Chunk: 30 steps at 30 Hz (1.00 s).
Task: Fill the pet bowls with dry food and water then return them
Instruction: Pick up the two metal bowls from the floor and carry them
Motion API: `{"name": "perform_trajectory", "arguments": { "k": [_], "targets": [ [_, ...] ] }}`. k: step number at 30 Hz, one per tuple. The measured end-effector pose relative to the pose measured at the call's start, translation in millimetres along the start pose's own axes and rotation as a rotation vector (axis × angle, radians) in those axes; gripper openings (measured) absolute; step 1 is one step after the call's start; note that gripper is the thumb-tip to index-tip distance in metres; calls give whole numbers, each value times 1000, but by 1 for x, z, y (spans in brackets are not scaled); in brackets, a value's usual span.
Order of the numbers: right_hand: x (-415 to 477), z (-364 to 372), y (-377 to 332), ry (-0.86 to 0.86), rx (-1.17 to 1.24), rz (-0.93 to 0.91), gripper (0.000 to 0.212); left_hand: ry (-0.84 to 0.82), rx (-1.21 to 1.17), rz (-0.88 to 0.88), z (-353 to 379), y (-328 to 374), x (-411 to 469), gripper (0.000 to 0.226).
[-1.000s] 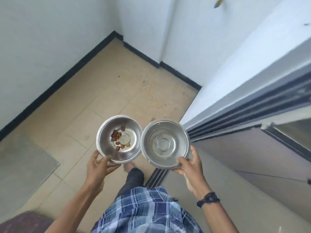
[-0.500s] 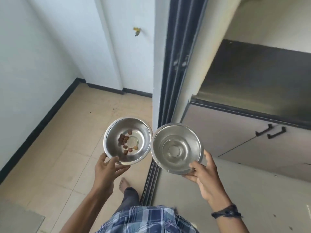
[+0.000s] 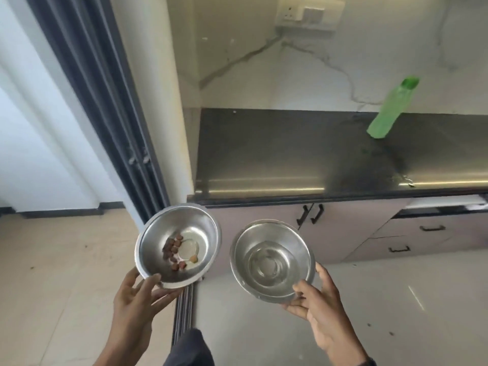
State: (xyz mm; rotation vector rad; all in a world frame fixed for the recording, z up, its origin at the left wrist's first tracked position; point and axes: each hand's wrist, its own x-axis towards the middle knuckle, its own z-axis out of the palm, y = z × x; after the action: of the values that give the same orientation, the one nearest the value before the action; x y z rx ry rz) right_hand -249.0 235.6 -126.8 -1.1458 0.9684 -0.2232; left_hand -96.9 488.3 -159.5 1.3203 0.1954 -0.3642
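Observation:
My left hand (image 3: 137, 299) holds a steel bowl (image 3: 158, 249) by its near rim; several brown kibble pieces (image 3: 174, 250) lie in its bottom. My right hand (image 3: 320, 317) grips a second steel bowl (image 3: 272, 260) from below, thumb on the near rim; it looks to hold a little clear water. Both bowls are in the air at waist height, side by side with a gap between them, in front of a dark countertop (image 3: 290, 149). A green plastic bottle (image 3: 392, 109) stands on that counter at the right.
A sliding-door frame (image 3: 105, 101) and its floor track (image 3: 183, 310) run between the tan tiled floor on the left and the grey floor on the right. Cabinet doors and drawers with black handles (image 3: 314, 215) sit under the counter. A wall socket (image 3: 306, 11) is above.
The view has swung right and up, from the tiled corner to the counter and the green bottle. Both bowls stay in my hands and have drifted slightly apart.

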Motion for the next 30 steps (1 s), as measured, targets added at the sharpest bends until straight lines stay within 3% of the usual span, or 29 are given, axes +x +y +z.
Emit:
{"name": "perform_trajectory", "arguments": {
  "k": [6,16,21,30],
  "targets": [
    [55,-32,-40,103,50,-75,58,-113,26,70,77,15,36,19],
    [160,-77,-121,237,125,-109,75,-232,-1,35,222,17,136,24],
    [210,-106,-167,238,182,-105,78,-271,68,-52,290,10,177,29],
    [323,-178,-231,138,214,-129,61,-238,46,-78,413,-25,206,30]
  ]
}}
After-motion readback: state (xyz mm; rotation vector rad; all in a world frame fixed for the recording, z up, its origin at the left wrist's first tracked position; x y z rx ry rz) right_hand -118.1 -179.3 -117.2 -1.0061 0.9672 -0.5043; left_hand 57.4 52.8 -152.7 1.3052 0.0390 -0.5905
